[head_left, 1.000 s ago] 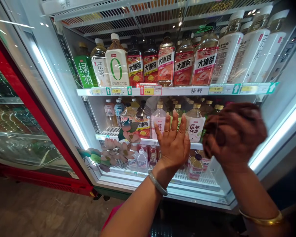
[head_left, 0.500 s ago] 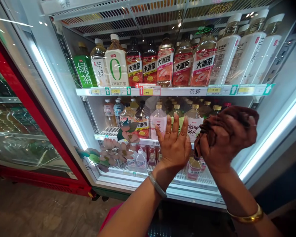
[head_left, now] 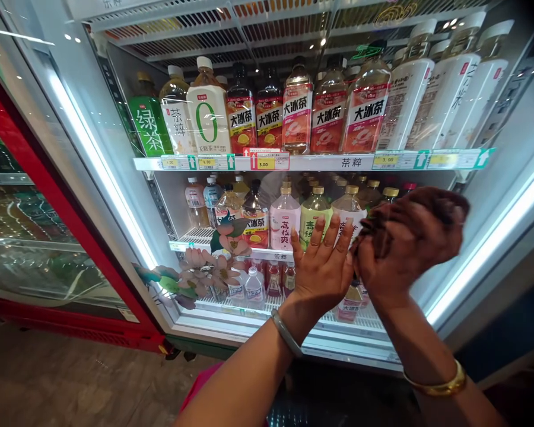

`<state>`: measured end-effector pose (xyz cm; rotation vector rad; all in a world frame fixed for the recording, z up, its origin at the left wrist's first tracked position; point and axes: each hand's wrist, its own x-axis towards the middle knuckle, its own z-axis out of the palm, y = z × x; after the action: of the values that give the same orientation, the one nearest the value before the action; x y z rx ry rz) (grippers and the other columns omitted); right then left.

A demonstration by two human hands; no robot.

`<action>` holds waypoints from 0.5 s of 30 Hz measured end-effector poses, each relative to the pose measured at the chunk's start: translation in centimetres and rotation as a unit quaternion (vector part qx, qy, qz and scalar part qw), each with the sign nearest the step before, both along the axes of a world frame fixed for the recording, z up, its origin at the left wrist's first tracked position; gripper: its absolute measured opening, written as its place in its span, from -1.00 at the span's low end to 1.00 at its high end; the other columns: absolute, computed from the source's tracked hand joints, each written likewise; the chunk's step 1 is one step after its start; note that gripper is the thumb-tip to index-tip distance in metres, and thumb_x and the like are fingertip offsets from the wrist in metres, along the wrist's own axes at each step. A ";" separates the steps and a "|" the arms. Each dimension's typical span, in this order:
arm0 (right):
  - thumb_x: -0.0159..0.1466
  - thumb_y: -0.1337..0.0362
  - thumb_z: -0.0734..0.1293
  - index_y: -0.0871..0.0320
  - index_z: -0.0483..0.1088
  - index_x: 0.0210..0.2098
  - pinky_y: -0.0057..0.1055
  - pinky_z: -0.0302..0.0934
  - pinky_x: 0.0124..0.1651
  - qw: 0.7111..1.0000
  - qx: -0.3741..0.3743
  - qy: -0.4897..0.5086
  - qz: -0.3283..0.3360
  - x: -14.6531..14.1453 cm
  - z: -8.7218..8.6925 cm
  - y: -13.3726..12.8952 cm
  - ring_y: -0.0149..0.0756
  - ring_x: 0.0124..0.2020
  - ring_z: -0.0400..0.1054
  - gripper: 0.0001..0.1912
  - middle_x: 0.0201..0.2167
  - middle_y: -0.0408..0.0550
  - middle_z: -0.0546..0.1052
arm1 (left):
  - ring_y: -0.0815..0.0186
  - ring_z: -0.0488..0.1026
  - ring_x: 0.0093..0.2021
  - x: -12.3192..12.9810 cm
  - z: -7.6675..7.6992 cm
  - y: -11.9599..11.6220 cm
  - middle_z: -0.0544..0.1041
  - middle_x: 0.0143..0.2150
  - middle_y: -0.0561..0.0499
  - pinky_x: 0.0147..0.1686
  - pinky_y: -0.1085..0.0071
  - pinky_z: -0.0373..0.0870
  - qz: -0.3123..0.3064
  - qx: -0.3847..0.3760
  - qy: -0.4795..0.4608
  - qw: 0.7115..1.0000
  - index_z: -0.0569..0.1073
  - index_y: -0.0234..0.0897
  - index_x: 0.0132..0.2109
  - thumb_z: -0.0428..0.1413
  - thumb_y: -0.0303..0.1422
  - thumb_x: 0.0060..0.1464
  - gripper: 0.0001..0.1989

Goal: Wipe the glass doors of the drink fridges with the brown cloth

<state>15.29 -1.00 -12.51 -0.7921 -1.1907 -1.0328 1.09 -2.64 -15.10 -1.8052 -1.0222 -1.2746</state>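
My left hand (head_left: 323,264) is stretched out with fingers spread, in front of the lit drinks cooler's glass door; whether it touches the glass I cannot tell. A grey bangle (head_left: 286,333) circles that wrist. Just to the right, my right hand (head_left: 394,255) grips a bunched dark brown cloth (head_left: 442,207), which bulges out past the fingers. A gold bangle (head_left: 438,384) is on the right wrist. Behind my left fingers stand a pink bottle (head_left: 285,216) and a green-labelled bottle (head_left: 315,207), partly covered by the hand.
Tea bottles (head_left: 293,115) line the upper shelf above a price strip (head_left: 351,162). Smaller bottles (head_left: 254,287) stand on the bottom shelf. Flower decals (head_left: 211,270) show on the glass at lower left. A red-framed cooler (head_left: 129,290) stands to the left.
My left hand has shifted slightly right and down, closer to my right hand. My right hand still holds the cloth and has turned a little.
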 end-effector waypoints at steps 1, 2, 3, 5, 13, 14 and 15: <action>0.14 0.21 0.44 0.04 0.47 -0.01 0.27 0.15 0.34 1.000 0.000 -0.016 0.008 -0.7 -0.3 -0.1 0.24 0.40 0.12 -0.60 0.19 0.12 0.43 | 0.15 -0.17 0.60 0.0 0.0 0.0 0.23 0.51 -0.11 0.52 -0.15 -0.52 -0.003 0.002 -0.002 1.000 0.16 -0.32 0.49 -0.02 -0.35 0.28 -0.34; 0.16 0.23 0.44 0.04 0.47 -0.03 0.26 0.16 0.35 1.000 -0.001 -0.027 0.015 -1.1 -0.6 -0.2 0.20 0.40 0.11 -0.64 0.18 0.10 0.43 | 0.16 -0.16 0.60 0.0 0.0 0.0 0.24 0.50 -0.12 0.52 -0.15 -0.52 -0.006 0.004 -0.003 1.000 0.17 -0.34 0.48 -0.02 -0.37 0.27 -0.34; 0.17 0.24 0.44 0.03 0.48 -0.05 0.25 0.17 0.35 0.999 0.002 -0.038 0.021 -1.0 -0.7 -0.2 0.17 0.39 0.12 -0.67 0.16 0.08 0.43 | 0.16 -0.16 0.60 -0.1 0.0 0.0 0.24 0.50 -0.13 0.53 -0.14 -0.52 -0.011 0.006 -0.003 1.000 0.19 -0.35 0.47 -0.03 -0.37 0.27 -0.35; 0.14 0.22 0.47 0.01 0.48 -0.09 0.25 0.20 0.33 0.996 0.010 -0.083 0.028 0.0 -0.9 0.1 0.14 0.37 0.14 -0.68 0.14 0.02 0.45 | 0.15 -0.15 0.60 -0.2 0.0 0.0 0.25 0.50 -0.14 0.53 -0.15 -0.51 -0.019 0.010 -0.003 1.000 0.22 -0.36 0.45 -0.03 -0.37 0.28 -0.37; 0.06 0.13 0.50 0.02 0.48 -0.07 0.21 0.21 0.32 0.992 0.039 -0.119 0.023 3.1 1.0 1.0 0.20 0.35 0.18 -0.56 0.16 0.04 0.45 | 0.16 -0.18 0.60 -0.3 0.3 -0.5 0.25 0.50 -0.12 0.52 -0.16 -0.51 -0.013 -0.004 0.008 1.000 0.17 -0.34 0.48 -0.02 -0.33 0.31 -0.36; 0.08 0.17 0.49 0.03 0.47 -0.05 0.22 0.20 0.32 0.995 0.038 -0.091 0.020 2.4 1.4 1.0 0.21 0.34 0.18 -0.57 0.16 0.07 0.45 | 0.17 -0.17 0.60 -0.4 0.3 -0.5 0.25 0.49 -0.12 0.52 -0.16 -0.50 -0.013 -0.007 0.009 1.000 0.16 -0.34 0.48 -0.03 -0.33 0.31 -0.36; 0.09 0.20 0.48 0.04 0.47 -0.04 0.23 0.18 0.32 0.997 0.037 -0.061 0.016 1.5 1.7 0.8 0.22 0.34 0.18 -0.58 0.15 0.09 0.45 | 0.17 -0.17 0.60 -0.5 0.4 -0.6 0.26 0.49 -0.12 0.53 -0.15 -0.49 -0.013 -0.011 0.010 1.000 0.15 -0.35 0.49 -0.03 -0.34 0.31 -0.35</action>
<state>16.80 -0.15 -10.84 -0.6572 -1.2567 -1.1058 0.60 -3.25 -14.74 -1.8500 -1.0090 -1.2616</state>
